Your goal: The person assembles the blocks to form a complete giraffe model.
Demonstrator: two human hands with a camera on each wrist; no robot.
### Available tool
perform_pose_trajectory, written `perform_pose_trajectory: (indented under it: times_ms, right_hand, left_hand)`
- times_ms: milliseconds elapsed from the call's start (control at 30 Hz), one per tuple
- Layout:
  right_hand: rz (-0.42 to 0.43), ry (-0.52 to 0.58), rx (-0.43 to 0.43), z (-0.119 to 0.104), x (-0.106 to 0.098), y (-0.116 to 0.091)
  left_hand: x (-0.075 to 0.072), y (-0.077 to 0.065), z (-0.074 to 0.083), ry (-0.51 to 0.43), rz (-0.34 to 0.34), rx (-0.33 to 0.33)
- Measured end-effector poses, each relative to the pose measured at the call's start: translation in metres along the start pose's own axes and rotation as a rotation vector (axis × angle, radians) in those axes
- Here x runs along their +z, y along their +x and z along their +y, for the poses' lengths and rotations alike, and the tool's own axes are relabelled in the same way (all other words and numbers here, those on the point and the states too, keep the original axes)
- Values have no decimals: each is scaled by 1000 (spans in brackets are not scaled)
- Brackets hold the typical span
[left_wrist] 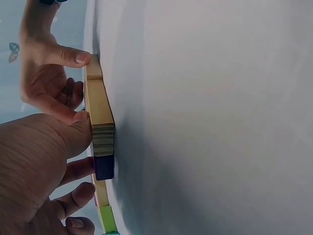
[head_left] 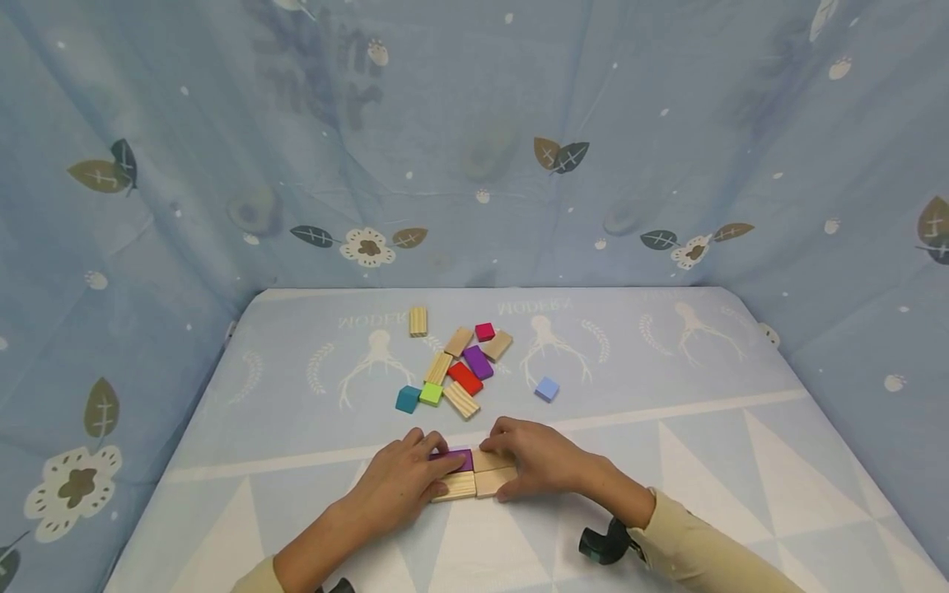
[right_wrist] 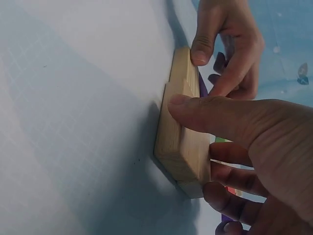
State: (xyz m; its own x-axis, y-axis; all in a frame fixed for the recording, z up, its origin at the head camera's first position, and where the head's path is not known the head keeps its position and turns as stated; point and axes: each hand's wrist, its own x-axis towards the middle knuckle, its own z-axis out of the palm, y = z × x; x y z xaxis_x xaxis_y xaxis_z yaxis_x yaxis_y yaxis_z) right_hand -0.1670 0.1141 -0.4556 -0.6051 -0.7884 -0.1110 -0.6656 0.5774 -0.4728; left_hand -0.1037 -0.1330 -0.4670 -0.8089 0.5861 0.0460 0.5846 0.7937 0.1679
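Note:
Four-sided wooden blocks lie flat in a compact two-by-two group at the table's near middle. A purple block [head_left: 465,459] and a striped plain-wood block [head_left: 458,487] form its left half; a far plain block [head_left: 491,460] and a near plain block [head_left: 493,481] form the right. My left hand [head_left: 396,482] holds the left pair, thumb at the near block and fingers over the purple one. The right hand [head_left: 547,458] grips the right pair between thumb, on the near side in the right wrist view, and fingers at the far side. Fingers partly hide the blocks' outer ends.
Beyond the hands lies a loose cluster with a red block [head_left: 465,378], a second purple block [head_left: 478,362], a green block [head_left: 431,394], a teal block [head_left: 408,399] and several plain ones. A light-blue block [head_left: 547,389] sits apart to the right. Patterned cloth [head_left: 474,206] hangs behind.

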Motion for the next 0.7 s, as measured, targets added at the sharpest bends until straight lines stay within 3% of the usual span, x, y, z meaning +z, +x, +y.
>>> perform_pose_trajectory:
  times_ms: [367,533,700]
  right_hand:
    - [-19,-28,-35,0,-3,4]
    - [-38,-66,-46,-2,-15,12]
    - [18,-49,-23,4,-30,23]
  left_hand:
    - [-1,-1,-3,-7,8,28]
    - [-1,-1,-3,-3,24,38]
    - [0,-1,-3,0,50,54]
